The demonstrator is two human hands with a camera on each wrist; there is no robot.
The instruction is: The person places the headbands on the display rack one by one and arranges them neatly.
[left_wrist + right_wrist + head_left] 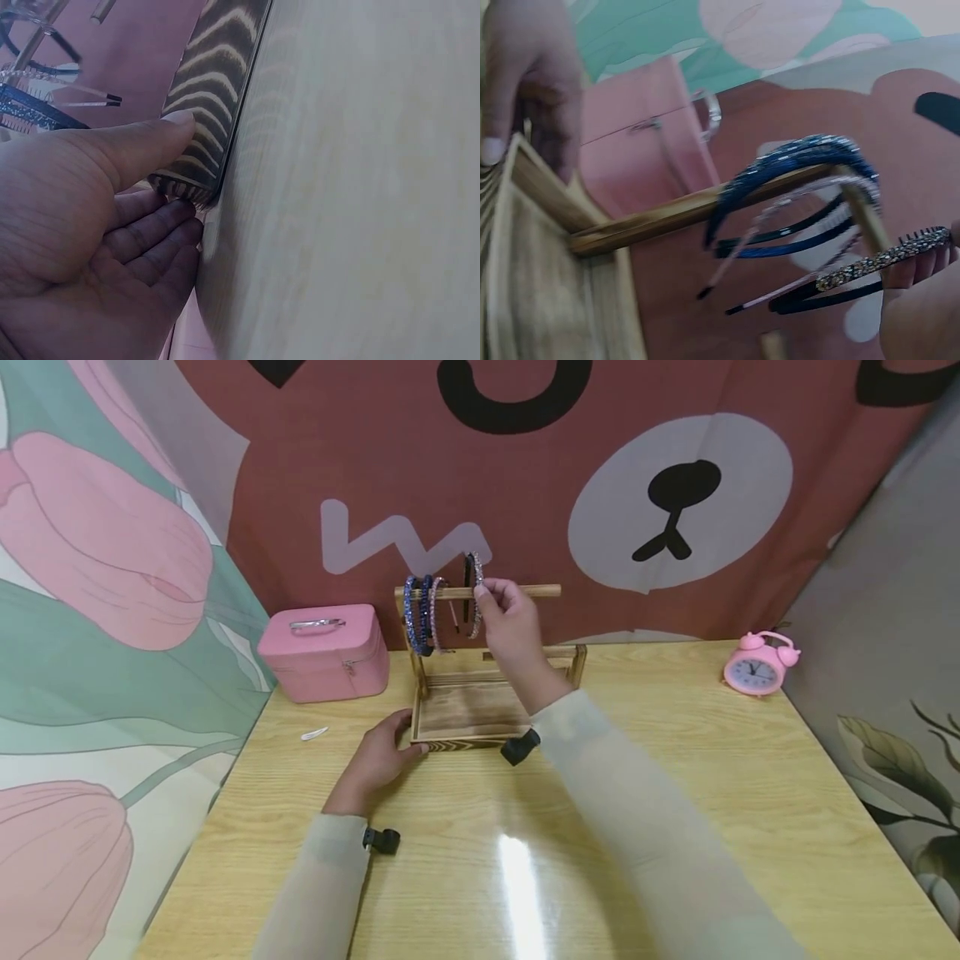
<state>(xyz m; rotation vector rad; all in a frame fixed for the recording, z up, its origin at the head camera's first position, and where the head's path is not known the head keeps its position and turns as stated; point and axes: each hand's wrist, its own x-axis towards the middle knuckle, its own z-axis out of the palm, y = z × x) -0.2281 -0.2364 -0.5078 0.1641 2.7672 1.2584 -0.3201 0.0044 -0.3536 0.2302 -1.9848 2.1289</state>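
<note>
My right hand (pixel 513 622) pinches a glittery headband (pixel 881 260) with a black inner side and comb teeth, up at the top bar (pixel 536 591) of a wooden stand. Further left on that bar hang blue beaded headbands (pixel 417 614) and a pale pink headband (pixel 434 610) with dark tips. Down at the stand's front left corner, my left hand (pixel 381 756) grips the wooden tray base (pixel 214 90). Its thumb (pixel 169 135) lies on the striped front face, with the other fingers (pixel 154 240) round the corner at the side.
A pink case (pixel 326 652) with a silver handle stands left of the stand. Near it lies a small white hair clip (pixel 314 734). A pink alarm clock (pixel 756 668) stands at the table's back right. Printed curtains (pixel 525 493) hang behind and beside the table (pixel 675 735).
</note>
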